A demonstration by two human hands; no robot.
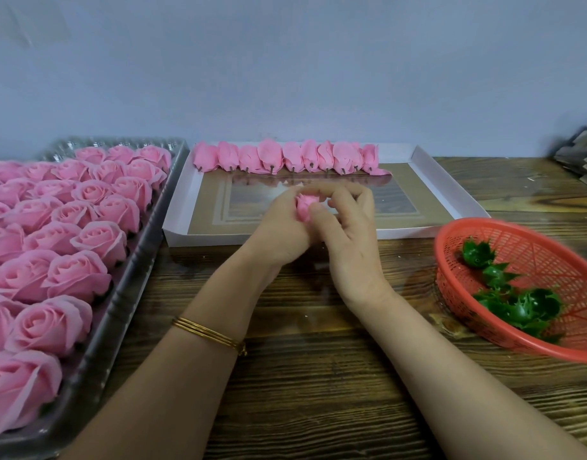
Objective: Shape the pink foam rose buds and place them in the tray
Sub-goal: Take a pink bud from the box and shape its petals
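A pink foam rose bud (pixel 304 204) is held between both hands over the near edge of the white cardboard tray (pixel 428 167). My left hand (pixel 282 227) cups it from the left with curled fingers. My right hand (pixel 345 227) pinches it from the right with thumb and fingertips. A row of several shaped pink buds (pixel 285 157) lies along the tray's far wall, stems toward me. Most of the held bud is hidden by my fingers.
A clear plastic tray (pixel 132 280) on the left holds several open pink roses (pixel 79 273). A red mesh basket (pixel 534 260) at the right holds several green calyx pieces (pixel 517 303). All stand on a wooden table (pixel 318 376). Stacked dark items (pixel 581 154) sit at the far right.
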